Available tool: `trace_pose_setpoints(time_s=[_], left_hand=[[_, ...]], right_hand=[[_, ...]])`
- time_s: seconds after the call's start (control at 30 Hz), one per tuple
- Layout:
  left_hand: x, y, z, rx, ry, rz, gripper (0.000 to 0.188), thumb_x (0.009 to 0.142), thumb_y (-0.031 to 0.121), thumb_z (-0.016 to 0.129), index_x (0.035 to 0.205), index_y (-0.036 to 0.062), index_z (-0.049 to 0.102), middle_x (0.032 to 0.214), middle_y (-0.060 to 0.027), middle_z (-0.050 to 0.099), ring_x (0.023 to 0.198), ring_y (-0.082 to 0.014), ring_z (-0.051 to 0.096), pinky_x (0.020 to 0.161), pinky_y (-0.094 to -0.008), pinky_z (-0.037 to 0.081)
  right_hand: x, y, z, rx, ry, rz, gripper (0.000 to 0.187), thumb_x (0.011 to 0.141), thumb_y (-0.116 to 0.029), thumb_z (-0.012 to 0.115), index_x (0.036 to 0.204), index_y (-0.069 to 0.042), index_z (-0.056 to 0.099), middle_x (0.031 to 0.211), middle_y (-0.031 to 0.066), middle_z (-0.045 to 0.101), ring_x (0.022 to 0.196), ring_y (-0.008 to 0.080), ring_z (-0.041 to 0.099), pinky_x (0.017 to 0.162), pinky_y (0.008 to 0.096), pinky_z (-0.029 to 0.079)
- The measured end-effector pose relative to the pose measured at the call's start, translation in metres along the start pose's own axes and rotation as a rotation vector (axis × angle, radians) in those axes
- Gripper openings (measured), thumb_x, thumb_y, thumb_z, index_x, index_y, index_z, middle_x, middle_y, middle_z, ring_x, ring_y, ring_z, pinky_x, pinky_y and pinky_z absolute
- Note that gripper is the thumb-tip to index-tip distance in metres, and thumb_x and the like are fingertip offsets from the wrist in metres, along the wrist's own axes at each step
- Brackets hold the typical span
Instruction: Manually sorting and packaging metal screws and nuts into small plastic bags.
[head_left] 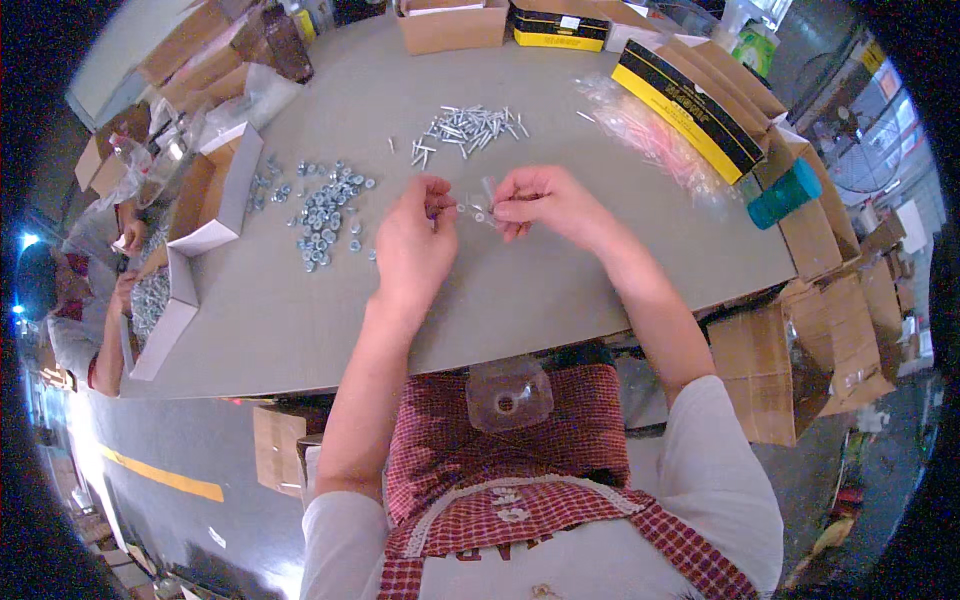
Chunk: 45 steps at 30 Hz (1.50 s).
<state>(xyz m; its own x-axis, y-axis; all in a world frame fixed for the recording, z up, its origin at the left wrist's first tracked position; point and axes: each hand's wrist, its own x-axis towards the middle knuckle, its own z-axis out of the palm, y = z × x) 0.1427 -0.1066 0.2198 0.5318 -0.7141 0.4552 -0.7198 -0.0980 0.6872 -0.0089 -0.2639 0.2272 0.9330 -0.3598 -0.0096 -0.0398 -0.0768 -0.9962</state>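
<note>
Both my hands are over the middle of the table. My right hand (545,203) pinches what looks like a small clear plastic bag (488,188). Small pale ring-shaped pieces (478,212) show at its fingertips, too small to make out well. My left hand (418,235) is closed just left of it, fingertips curled together; what they hold, if anything, is hidden. Beside the left hand lies a loose heap of silvery nut-like metal pieces (325,215). Beyond both hands is a pile of silver screws (470,128). Clear and pinkish plastic bags (665,145) lie spread on the right.
A black-and-yellow carton (690,108) and a teal cylinder (785,193) stand at the right edge. Open white-edged boxes (215,190) line the left side, where another person's hands (127,265) are at work. A clear plastic container (510,395) rests on my lap.
</note>
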Motion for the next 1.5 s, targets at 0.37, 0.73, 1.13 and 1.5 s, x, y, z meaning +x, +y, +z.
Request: trace_pose_setpoints(time_s=[0.37,0.73,1.13,1.5], left_hand=[[-0.009,0.022,0.001,-0.250,-0.153,-0.071,0.018,0.087,0.019,0.070,0.096,0.0038,0.065,0.086,-0.0095,0.070,0.070,-0.0174,0.064,0.064,-0.0311,0.050],[0.000,0.002,0.002,-0.503,-0.327,-0.385,0.023,0.090,0.025,0.067,0.095,0.0021,0.070,0.079,-0.0046,0.069,0.068,-0.0106,0.061,0.058,-0.0262,0.048],[-0.002,0.005,0.000,-0.377,-0.128,-0.201,0.014,0.084,0.013,0.072,0.083,-0.0009,0.071,0.069,-0.0059,0.070,0.063,-0.0089,0.063,0.058,-0.0268,0.049],[0.000,0.005,0.002,-0.522,-0.165,-0.274,0.015,0.085,0.011,0.069,0.089,-0.0031,0.070,0.076,-0.0073,0.072,0.070,-0.0096,0.066,0.063,-0.0243,0.051]], right_hand=[[0.002,0.016,0.015,-0.407,0.136,-0.074,0.017,0.080,-0.019,0.073,0.080,-0.005,0.063,0.067,0.0064,0.065,0.057,0.0146,0.061,0.052,0.0325,0.048],[-0.002,0.007,0.023,-0.454,0.080,-0.110,0.024,0.079,-0.027,0.077,0.087,-0.007,0.065,0.076,0.0056,0.067,0.071,0.0178,0.065,0.065,0.0329,0.051],[0.000,0.010,0.037,-0.529,0.192,-0.460,0.023,0.082,-0.016,0.074,0.101,-0.006,0.064,0.092,0.0085,0.069,0.083,0.0205,0.068,0.075,0.0352,0.054],[0.000,0.017,0.036,-0.313,0.259,-0.353,0.012,0.091,-0.011,0.065,0.100,-0.004,0.068,0.081,0.0054,0.070,0.069,0.0131,0.066,0.063,0.0297,0.053]])
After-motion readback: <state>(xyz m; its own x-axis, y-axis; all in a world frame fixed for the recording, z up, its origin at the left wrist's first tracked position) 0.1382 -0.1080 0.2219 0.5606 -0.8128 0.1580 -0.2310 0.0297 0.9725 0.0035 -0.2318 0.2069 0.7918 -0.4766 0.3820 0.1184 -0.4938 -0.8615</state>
